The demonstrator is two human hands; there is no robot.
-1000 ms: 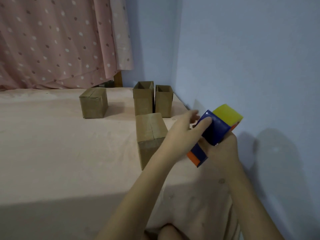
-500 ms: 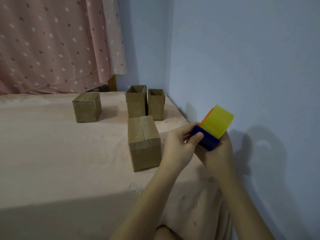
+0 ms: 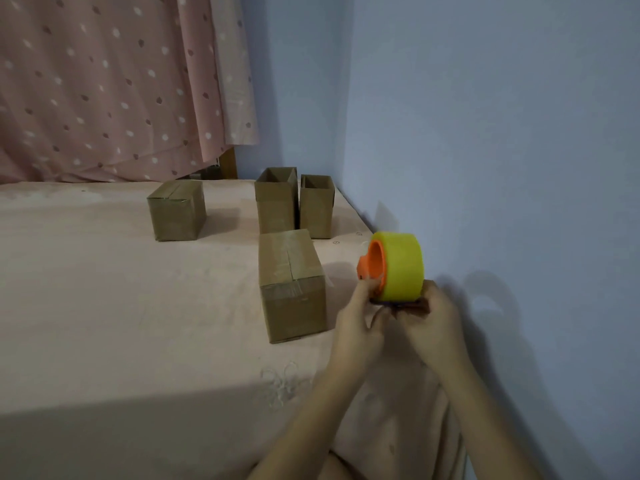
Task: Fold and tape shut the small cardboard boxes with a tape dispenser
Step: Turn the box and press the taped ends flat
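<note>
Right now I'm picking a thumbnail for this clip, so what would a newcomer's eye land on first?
The bright yellow tape roll on its orange dispenser, held up near the blue wall by the left hand and right hand. Next, the taped-shut box just left of the hands, on the pink bedsheet. Behind it stand two open-topped boxes side by side, and another closed box further left.

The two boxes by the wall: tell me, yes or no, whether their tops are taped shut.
No. Both boxes by the wall stand upright with open tops, their insides showing.
</note>
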